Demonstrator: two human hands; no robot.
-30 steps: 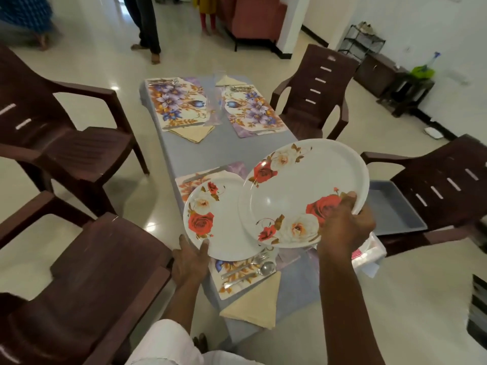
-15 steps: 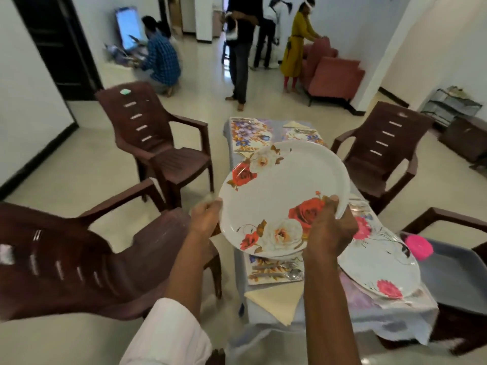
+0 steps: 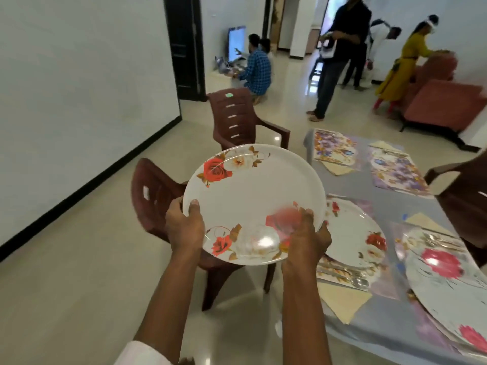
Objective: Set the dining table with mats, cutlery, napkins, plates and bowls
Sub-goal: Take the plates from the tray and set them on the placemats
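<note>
Centre frame, left of the grey table, left hand and right hand both grip a rose-patterned plate by its rim; near mats at lower right already bear laid plates, while far purple mats have none yet.

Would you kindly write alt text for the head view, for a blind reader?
The left hand and right hand grip a rose-patterned plate above the floor beside the table. Two more plates, floral mats, cutlery and napkins lie on it.

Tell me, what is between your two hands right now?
A white rose-patterned plate, its rim gripped by the left hand and right hand; the head view shows it.
</note>
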